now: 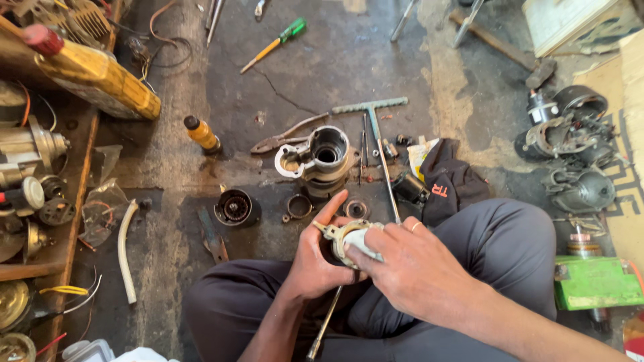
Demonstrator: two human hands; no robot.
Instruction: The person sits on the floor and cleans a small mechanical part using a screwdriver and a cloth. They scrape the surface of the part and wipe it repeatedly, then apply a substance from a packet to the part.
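the oily concrete floor (pixel 322 60) spreads under the person's crossed legs. a grey metal housing (pixel 315 157) stands just ahead of the knees, a t-handle wrench (pixel 376 127) beside it. over the lap, the left hand (pixel 315 258) has its grip closed under a small round motor part (pixel 352 238), and the right hand (pixel 409 265) clasps the same part from the other side.
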